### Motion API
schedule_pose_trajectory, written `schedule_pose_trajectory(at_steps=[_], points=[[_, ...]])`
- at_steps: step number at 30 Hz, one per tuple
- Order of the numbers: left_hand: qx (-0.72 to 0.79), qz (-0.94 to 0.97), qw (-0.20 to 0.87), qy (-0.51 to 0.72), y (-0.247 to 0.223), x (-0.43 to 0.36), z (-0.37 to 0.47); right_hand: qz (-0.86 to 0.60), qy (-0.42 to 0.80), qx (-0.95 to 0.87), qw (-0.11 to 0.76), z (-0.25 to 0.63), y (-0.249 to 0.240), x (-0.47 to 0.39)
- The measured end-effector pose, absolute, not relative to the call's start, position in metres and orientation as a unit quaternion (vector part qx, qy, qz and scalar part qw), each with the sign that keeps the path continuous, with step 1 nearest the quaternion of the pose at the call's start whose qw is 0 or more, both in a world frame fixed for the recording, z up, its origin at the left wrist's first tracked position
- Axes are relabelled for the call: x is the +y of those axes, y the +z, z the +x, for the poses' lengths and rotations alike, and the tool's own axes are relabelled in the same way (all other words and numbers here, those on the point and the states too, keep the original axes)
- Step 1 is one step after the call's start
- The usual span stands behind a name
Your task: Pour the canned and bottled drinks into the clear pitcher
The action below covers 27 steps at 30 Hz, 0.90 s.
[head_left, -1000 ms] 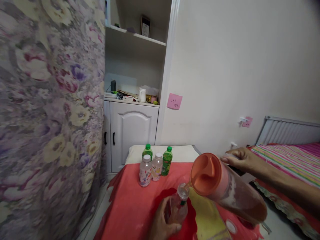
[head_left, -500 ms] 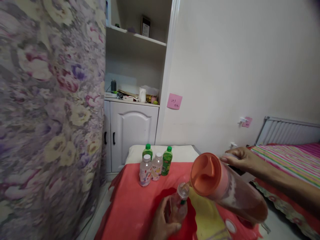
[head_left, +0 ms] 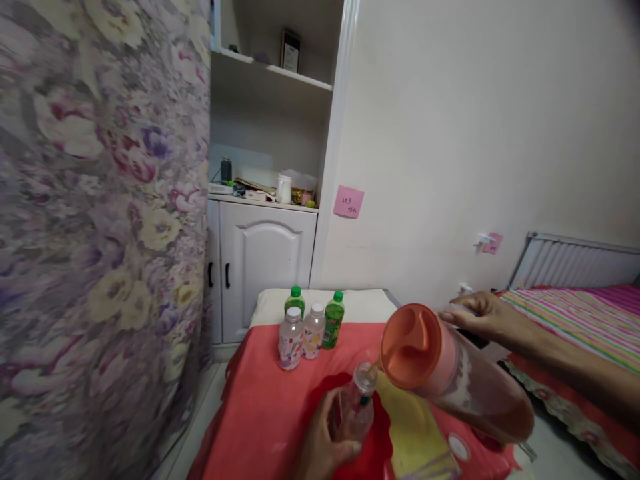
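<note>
Left hand (head_left: 320,441) grips clear bottle (head_left: 359,419); right hand (head_left: 474,316) holds jug (head_left: 483,390) tipped, rim at bottle's mouth (head_left: 365,376), brownish liquid (head_left: 374,369) trickling in.

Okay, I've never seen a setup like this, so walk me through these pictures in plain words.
There is no robot here, just a person's two bare hands. All three pictures come from one camera worn on the head, looking forward and down.

The left hand holds an uncapped clear bottle. The right hand holds a tilted pitcher with an orange lid, its spout at the bottle's mouth. Brownish liquid shows inside the pitcher.

On the red cover stand two white-capped bottles and, behind them, two green-capped bottles. Nearer lie a red scalloped dish and something yellow.
</note>
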<state>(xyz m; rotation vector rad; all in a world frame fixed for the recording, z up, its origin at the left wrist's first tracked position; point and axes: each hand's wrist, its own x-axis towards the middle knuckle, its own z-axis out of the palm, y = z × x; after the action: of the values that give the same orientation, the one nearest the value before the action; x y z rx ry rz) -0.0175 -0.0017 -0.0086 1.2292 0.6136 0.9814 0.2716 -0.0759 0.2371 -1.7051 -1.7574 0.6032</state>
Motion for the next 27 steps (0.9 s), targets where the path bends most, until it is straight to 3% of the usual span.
schedule_pose_trajectory(at_steps=[27], points=[[0.281, 0.576, 0.632, 0.435, -0.0121, -0.0008, -0.018, -0.65, 0.221, -0.664, 0.296, 0.2613, 0.2449, -0.0823]])
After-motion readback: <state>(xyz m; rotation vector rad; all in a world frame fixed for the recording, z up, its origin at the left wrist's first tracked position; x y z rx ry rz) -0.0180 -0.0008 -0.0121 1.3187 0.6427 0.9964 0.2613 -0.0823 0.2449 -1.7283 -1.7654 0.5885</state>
